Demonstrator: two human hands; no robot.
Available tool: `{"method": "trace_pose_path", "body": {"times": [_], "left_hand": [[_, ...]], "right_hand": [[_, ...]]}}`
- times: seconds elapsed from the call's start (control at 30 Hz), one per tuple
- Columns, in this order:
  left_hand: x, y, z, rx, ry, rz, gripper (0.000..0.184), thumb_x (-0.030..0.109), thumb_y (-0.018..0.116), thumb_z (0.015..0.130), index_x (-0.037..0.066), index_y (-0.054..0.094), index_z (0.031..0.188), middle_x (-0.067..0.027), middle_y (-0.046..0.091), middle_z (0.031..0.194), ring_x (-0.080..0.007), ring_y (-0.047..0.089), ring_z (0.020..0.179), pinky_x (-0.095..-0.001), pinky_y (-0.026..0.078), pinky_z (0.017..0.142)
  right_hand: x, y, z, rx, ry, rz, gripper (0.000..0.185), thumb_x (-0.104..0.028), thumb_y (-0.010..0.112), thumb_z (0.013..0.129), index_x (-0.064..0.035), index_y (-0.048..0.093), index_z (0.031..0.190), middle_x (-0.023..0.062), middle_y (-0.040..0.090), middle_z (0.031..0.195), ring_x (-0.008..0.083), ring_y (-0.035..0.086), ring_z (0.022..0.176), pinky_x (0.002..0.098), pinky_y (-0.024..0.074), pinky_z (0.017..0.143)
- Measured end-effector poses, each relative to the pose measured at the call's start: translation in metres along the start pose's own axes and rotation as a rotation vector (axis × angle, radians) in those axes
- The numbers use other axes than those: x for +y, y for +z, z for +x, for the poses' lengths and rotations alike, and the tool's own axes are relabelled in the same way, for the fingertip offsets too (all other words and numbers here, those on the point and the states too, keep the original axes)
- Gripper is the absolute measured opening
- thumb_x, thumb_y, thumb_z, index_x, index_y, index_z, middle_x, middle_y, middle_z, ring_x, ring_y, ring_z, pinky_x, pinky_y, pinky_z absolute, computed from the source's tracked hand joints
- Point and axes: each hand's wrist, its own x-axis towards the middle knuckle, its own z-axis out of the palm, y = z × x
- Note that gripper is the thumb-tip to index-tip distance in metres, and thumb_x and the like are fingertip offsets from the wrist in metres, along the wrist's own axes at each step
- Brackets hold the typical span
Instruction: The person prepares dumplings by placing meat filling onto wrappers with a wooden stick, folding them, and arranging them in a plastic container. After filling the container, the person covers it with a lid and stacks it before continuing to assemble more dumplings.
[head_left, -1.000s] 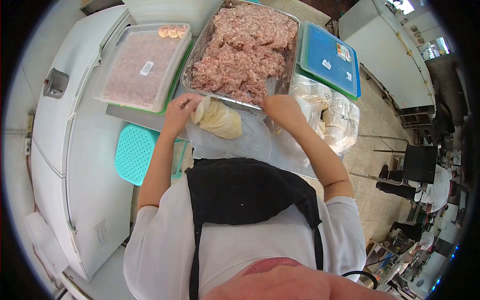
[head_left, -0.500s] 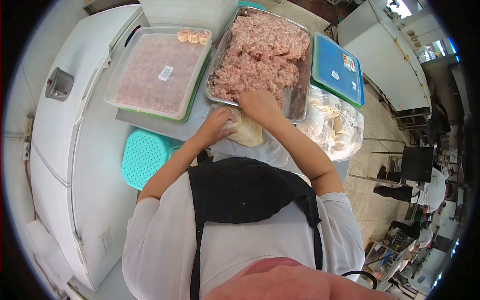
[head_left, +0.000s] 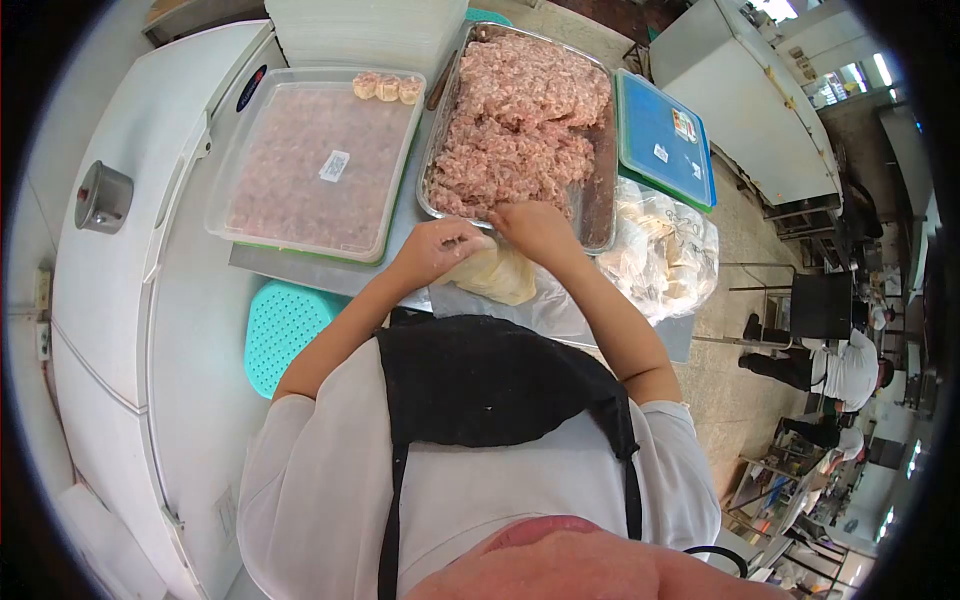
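Observation:
My left hand (head_left: 438,250) is curled with its fingertips pinching a pale dough wrapper (head_left: 484,243) at the near edge of the metal tray. Beneath and beside it lies a stack of yellowish dough wrappers (head_left: 503,278) on clear plastic. My right hand (head_left: 536,232) is closed, its fingertips just beside the left ones at the tray's near rim; what they hold, if anything, is hidden. The metal tray (head_left: 603,205) holds a large heap of pink minced meat (head_left: 530,110), with a bare patch at its near right corner.
Left stands a lidded clear container (head_left: 290,170) with several small filled dumplings (head_left: 387,88) at its far corner. Right are a blue-lidded box (head_left: 665,140) and plastic bags of pale pieces (head_left: 665,245). A turquoise stool (head_left: 290,335) is below left. Other people (head_left: 845,370) stand far right.
My right hand has drawn back from the meat to the tray's rim. My left hand has shifted up off the wrapper stack, and the fingertips of both hands are closer together.

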Motion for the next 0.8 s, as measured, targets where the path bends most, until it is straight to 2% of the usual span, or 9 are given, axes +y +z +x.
{"method": "trace_pose_path", "body": {"times": [0.17,0.27,0.43,0.5,0.57,0.6,0.63,0.7,0.8], "left_hand": [[0.005,0.002,0.015,0.149,-0.227,-0.719,0.024,0.023,0.060,0.095,0.004,0.063,0.109,-0.0053,0.064,0.102,-0.0114,0.059,0.098,-0.0284,0.049,0.083],[0.020,0.002,0.025,0.018,-0.281,-0.847,0.032,0.019,0.059,0.095,0.001,0.054,0.122,-0.0084,0.061,0.116,-0.0168,0.059,0.108,-0.0326,0.049,0.093],[0.035,0.012,0.073,0.400,-0.256,-1.389,0.038,0.020,0.051,0.098,0.001,0.048,0.130,-0.0120,0.061,0.119,-0.0254,0.058,0.114,-0.0399,0.046,0.101],[0.051,0.009,0.092,0.481,-0.272,-1.484,0.033,0.025,0.046,0.100,0.001,0.050,0.123,-0.0119,0.062,0.108,-0.0253,0.060,0.104,-0.0426,0.048,0.093],[0.052,0.004,0.106,0.294,0.015,-1.726,0.037,0.036,0.040,0.102,0.003,0.052,0.111,-0.0095,0.059,0.093,-0.0229,0.057,0.085,-0.0425,0.048,0.081],[0.078,0.002,0.108,0.541,-0.239,-1.673,0.047,0.049,0.034,0.101,0.006,0.052,0.102,-0.0072,0.054,0.083,-0.0219,0.050,0.074,-0.0421,0.045,0.074],[0.063,0.006,0.107,0.543,-0.234,-1.673,0.047,0.049,0.034,0.101,0.006,0.052,0.102,-0.0072,0.054,0.083,-0.0219,0.050,0.074,-0.0421,0.045,0.074],[0.018,0.011,0.109,0.542,-0.243,-1.562,0.066,0.060,0.038,0.095,0.000,0.049,0.122,-0.0163,0.058,0.113,-0.0342,0.056,0.106,-0.0527,0.040,0.101],[0.036,0.023,0.116,0.643,-0.299,-1.532,0.075,0.062,0.037,0.095,-0.002,0.043,0.133,-0.0183,0.055,0.118,-0.0349,0.055,0.108,-0.0543,0.039,0.101]], "right_hand": [[0.032,-0.009,-0.013,-0.071,0.037,0.556,0.034,-0.035,0.056,0.093,-0.0039,0.070,0.095,0.0176,0.067,0.076,0.0305,0.066,0.072,0.0392,0.0499,0.066],[0.045,-0.014,-0.023,0.027,0.178,0.780,0.033,-0.035,0.059,0.093,-0.0048,0.070,0.101,0.0123,0.065,0.072,0.0218,0.061,0.064,0.0350,0.0475,0.064],[0.055,-0.036,-0.035,0.137,0.347,1.216,0.034,-0.032,0.059,0.094,-0.0003,0.068,0.104,0.0068,0.065,0.075,0.0160,0.055,0.062,0.0320,0.0454,0.062],[0.044,-0.026,-0.034,0.213,0.299,1.076,0.033,-0.030,0.059,0.094,-0.0006,0.067,0.106,0.0094,0.065,0.079,0.0185,0.057,0.065,0.0330,0.0460,0.063],[0.043,-0.025,-0.037,0.289,0.253,0.934,0.032,-0.029,0.059,0.094,-0.0008,0.067,0.108,0.0120,0.066,0.084,0.0210,0.059,0.068,0.0340,0.0465,0.064],[0.046,-0.029,-0.041,0.329,0.143,0.700,0.032,-0.027,0.058,0.094,-0.0015,0.066,0.111,0.0151,0.065,0.089,0.0255,0.061,0.073,0.0363,0.0478,0.066],[0.050,-0.037,-0.043,0.364,0.030,0.462,0.032,-0.025,0.058,0.094,-0.0021,0.065,0.114,0.0183,0.065,0.095,0.0300,0.063,0.077,0.0387,0.0491,0.068],[0.049,-0.065,-0.056,0.304,0.009,0.347,0.029,-0.027,0.058,0.094,-0.0069,0.065,0.114,0.0167,0.063,0.091,0.0360,0.061,0.077,0.0421,0.0492,0.067],[0.044,-0.077,-0.069,0.185,0.075,0.058,0.027,-0.024,0.058,0.093,-0.0086,0.063,0.115,0.0158,0.061,0.085,0.0360,0.062,0.079,0.0441,0.0496,0.067]]}}
